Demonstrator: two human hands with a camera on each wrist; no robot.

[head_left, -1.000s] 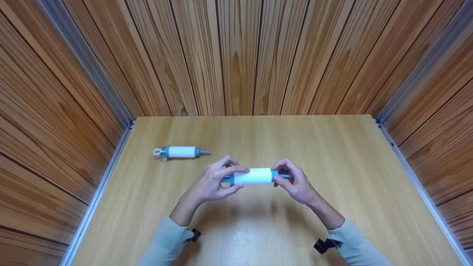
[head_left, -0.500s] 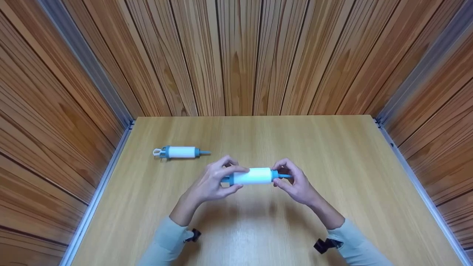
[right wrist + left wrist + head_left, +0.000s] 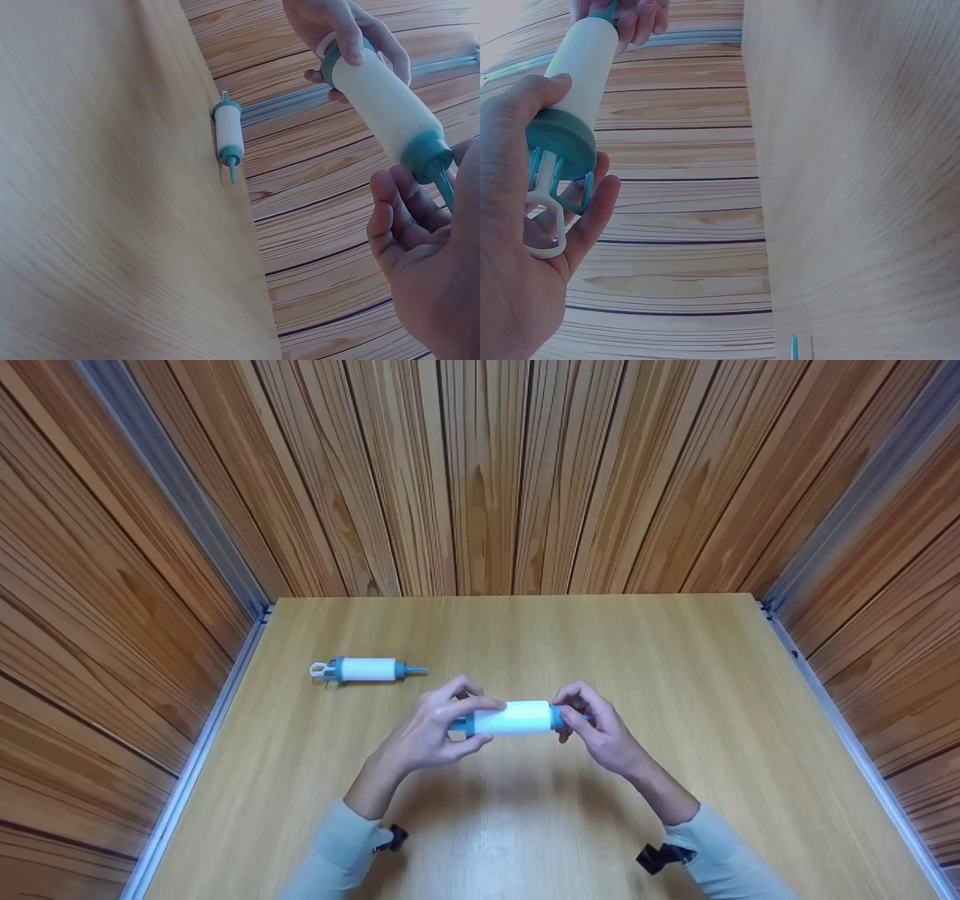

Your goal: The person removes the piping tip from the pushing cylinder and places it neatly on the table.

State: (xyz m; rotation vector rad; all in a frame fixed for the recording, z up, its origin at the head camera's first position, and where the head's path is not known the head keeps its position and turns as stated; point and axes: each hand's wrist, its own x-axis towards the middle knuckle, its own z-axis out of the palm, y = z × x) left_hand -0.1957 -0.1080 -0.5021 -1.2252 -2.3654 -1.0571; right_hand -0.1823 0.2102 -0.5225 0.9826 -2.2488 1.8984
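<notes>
Level over the table, a large plunger syringe [image 3: 513, 718] with a white barrel, teal end caps and a slim teal nozzle lies between both hands. My left hand [image 3: 442, 725] grips its rear end, the thumb on the barrel by the rear teal cap. In the left wrist view, the white plunger ring [image 3: 549, 238] and teal finger loops sit within that hand's palm. At the front, my right hand [image 3: 600, 731] pinches the teal nozzle collar [image 3: 427, 155] between thumb and fingers. The nozzle is mostly hidden by those fingers in the head view.
A second, matching syringe [image 3: 368, 669] lies on the wooden table [image 3: 600, 645] at the back left, its ring to the left and nozzle to the right. Wood-panelled walls [image 3: 480, 472] with metal rails [image 3: 202, 750] enclose the table at the back and sides.
My right thumb has shifted up onto the nozzle collar and its fingers have curled further round, covering more of the nozzle. My left hand and the syringe barrel have stayed in place.
</notes>
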